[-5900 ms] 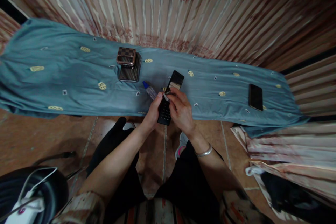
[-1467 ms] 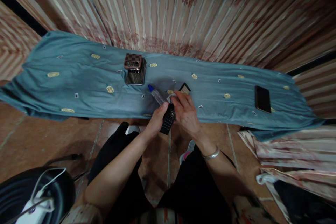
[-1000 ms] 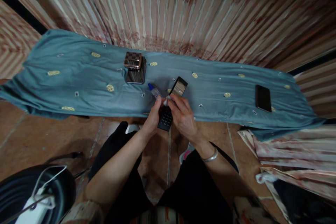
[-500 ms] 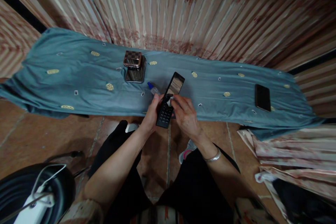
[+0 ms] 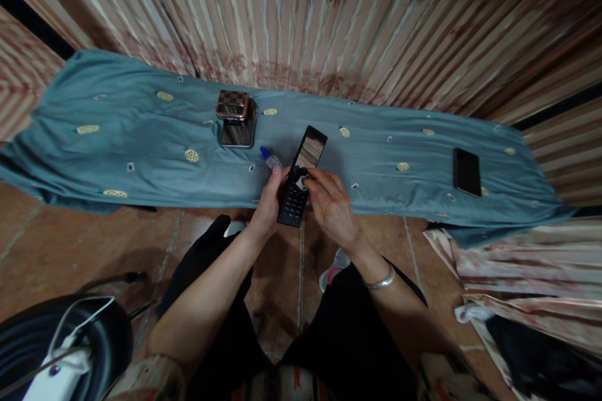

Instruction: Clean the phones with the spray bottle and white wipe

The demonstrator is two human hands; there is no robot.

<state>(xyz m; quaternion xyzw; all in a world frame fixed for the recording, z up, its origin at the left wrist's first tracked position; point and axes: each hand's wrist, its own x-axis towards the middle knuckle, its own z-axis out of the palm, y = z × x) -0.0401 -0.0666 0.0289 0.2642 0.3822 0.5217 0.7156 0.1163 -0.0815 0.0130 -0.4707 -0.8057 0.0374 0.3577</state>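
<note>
An unfolded black flip phone (image 5: 294, 203) is held over the front edge of the cloth-covered bench, its screen half pointing away from me. My left hand (image 5: 269, 200) is closed around the phone's left side, thumb along the edge. Pinched in the fingers of my right hand (image 5: 332, 203) is a small white piece of cloth or tissue (image 5: 302, 183), pressed on the upper keypad near the hinge. Just beyond my left thumb lies a small clear bottle with a blue cap (image 5: 269, 157).
The blue-green cloth (image 5: 155, 144) covers a long bench. A checkered box (image 5: 232, 104) sits on a dark, shiny flat item (image 5: 237, 133). A dark smartphone (image 5: 467, 171) lies at the right. Pleated curtains (image 5: 301, 25) hang behind; a white power strip (image 5: 54, 379) is at lower left.
The view has shifted slightly, so everything sits a little further left. My right fingers and the white piece have moved very slightly on the keypad; both grips stay the same.
</note>
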